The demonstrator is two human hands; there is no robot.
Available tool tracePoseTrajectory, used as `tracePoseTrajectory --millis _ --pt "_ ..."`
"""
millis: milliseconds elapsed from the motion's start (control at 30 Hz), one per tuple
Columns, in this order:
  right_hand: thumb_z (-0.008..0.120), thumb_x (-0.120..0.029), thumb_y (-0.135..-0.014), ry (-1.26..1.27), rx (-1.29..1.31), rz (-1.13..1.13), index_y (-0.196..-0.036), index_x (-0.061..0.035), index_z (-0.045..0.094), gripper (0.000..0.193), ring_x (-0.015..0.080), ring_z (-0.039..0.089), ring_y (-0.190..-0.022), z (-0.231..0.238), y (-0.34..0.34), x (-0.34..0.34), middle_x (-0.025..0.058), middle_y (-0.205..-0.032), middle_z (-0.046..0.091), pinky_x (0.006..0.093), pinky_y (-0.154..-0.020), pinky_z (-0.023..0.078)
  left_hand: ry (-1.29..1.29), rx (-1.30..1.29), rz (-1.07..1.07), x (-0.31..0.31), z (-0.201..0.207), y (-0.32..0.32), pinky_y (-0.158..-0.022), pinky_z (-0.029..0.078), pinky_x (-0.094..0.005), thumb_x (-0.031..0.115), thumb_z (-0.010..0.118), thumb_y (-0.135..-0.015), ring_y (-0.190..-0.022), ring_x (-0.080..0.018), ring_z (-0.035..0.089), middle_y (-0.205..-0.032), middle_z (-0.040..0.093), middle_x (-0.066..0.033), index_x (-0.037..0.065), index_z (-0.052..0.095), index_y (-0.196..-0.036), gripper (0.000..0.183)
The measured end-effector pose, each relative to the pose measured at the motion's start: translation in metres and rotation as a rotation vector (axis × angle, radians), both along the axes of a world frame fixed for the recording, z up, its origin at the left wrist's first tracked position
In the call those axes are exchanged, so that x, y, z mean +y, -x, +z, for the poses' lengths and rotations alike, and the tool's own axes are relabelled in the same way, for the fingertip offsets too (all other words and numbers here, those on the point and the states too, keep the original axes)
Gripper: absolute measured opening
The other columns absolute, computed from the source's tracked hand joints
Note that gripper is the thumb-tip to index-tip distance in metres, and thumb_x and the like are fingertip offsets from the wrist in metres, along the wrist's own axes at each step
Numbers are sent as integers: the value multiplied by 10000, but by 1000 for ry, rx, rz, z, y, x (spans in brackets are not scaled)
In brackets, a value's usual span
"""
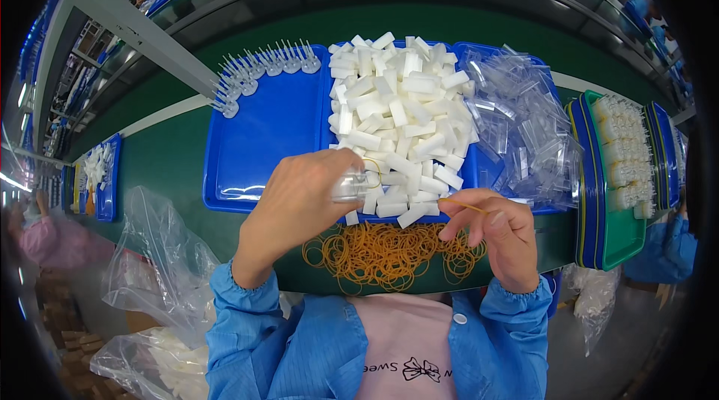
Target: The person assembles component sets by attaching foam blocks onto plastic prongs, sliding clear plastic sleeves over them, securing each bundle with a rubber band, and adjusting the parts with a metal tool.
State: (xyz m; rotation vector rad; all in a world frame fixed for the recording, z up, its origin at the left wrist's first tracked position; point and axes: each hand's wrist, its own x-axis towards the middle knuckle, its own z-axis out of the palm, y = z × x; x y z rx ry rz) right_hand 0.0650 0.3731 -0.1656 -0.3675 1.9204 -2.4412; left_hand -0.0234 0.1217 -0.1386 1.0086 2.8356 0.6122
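My left hand (296,194) is closed around a bundle of clear plastic pieces (350,187). A thin yellowish loop shows at the bundle's upper right edge; the fingers hide part of it. To the right, my right hand (502,231) pinches a yellow-brown rubber band (466,206) between thumb and fingers. Beneath both hands, a loose heap of rubber bands (389,256) lies on the green table. Just beyond them, white rectangular foam blocks (408,111) fill the middle blue tray. Flat clear plastic strips (517,119) are piled in the blue tray at the right.
Clear stemmed plastic parts (262,63) line the far and left edges of the left blue tray (262,149). Stacked trays, topped by a green one (625,239) with white parts, stand at the right. Plastic bags (153,254) hang at the left. Other people work around.
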Motion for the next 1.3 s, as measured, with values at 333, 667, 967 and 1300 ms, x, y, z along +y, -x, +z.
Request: tracePoseTrajectory --millis 333,667,967,1300 --pt "403 -331 -973 138 -167 188 -745 52 596 486 133 595 -629 8 11 -9 223 -1176 530 237 -612 485 -1173 -1698 -195 30 -34 -36 -558 433 -227 96 805 -636 -615 -100 548 -678 551 -18 28 392 -1333 814" --pt "599 -246 -862 -386 175 346 -750 -35 626 240 122 562 -524 3 43 -7 137 -1031 636 243 -462 446 -749 -1670 -118 67 -50 -40 -534 453 -240 116 802 -633 -663 -125 563 -750 547 -36 30 537 -1032 486" --pt "710 -290 -711 -1191 1037 69 -704 -144 610 177 142 481 -558 47 -33 -30 5 -892 572 272 -446 350 -981 -1372 -373 47 -53 -42 -648 429 -219 55 755 -651 -751 -73 516 -828 561 -21 45 541 -912 338" --pt "741 -187 -686 -793 653 237 -670 -102 651 125 269 603 -960 13 -38 -2 41 -734 528 486 -1000 338 -1652 -1616 -233 32 -63 -65 -614 434 -286 224 868 -597 -705 -158 540 -778 531 -31 74 483 -990 570"
